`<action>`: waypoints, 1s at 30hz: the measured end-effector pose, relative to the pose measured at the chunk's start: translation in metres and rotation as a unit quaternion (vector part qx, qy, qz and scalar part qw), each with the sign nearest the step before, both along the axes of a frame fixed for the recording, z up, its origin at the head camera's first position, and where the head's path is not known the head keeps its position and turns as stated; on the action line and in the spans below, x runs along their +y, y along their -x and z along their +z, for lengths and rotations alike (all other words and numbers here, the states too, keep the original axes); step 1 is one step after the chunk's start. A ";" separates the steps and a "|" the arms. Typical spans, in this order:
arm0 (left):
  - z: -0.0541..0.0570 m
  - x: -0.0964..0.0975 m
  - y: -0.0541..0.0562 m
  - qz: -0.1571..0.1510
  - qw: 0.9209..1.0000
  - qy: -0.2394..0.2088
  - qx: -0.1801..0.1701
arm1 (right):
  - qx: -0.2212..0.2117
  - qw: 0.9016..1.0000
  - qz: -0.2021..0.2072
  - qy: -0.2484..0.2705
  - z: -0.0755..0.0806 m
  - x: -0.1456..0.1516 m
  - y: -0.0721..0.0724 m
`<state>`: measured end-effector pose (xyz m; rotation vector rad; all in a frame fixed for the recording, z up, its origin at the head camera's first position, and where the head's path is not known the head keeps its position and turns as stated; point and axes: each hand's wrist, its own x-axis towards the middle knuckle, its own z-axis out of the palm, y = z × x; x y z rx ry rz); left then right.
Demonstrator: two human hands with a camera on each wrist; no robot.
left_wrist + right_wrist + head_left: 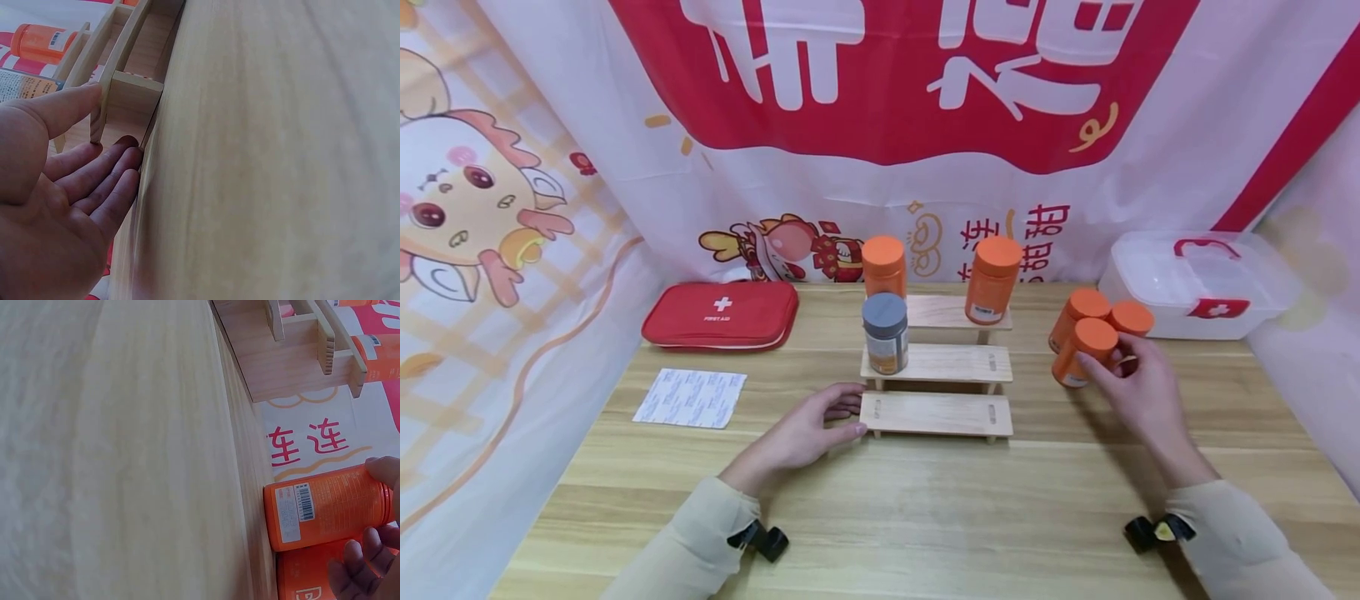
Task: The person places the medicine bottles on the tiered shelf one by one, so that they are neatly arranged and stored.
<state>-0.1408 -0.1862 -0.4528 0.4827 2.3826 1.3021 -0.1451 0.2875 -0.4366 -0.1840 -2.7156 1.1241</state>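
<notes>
At the left end of a three-step wooden stand (pixel 936 414), my left hand (pixel 812 425) pinches the lowest board, thumb above and fingertips beneath in the left wrist view. My right hand (pixel 1142 387) grips an orange bottle (pixel 1092 337) near its cap; in the right wrist view its thumb (pixel 382 467) lies along one side. Two more orange bottles stand close behind, one at the back left (pixel 1084 304) and one at the right (pixel 1132 317). A grey-lidded bottle (pixel 886 333) stands on the middle step's left end. The top step bears an orange bottle (pixel 883 262) left and another (pixel 994 279) right.
A red first aid pouch (pixel 722 317) lies at the back left, with a white printed blister sheet (pixel 690 397) in front of it. At the back right stands a clear-lidded white box (pixel 1202 283) with a red latch. Printed cloth (pixel 820 183) hangs behind the table.
</notes>
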 end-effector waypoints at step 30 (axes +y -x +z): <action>0.000 0.000 0.000 0.001 1.000 0.000 -0.002 | -0.026 0.999 0.021 0.030 -0.001 -0.007 -0.002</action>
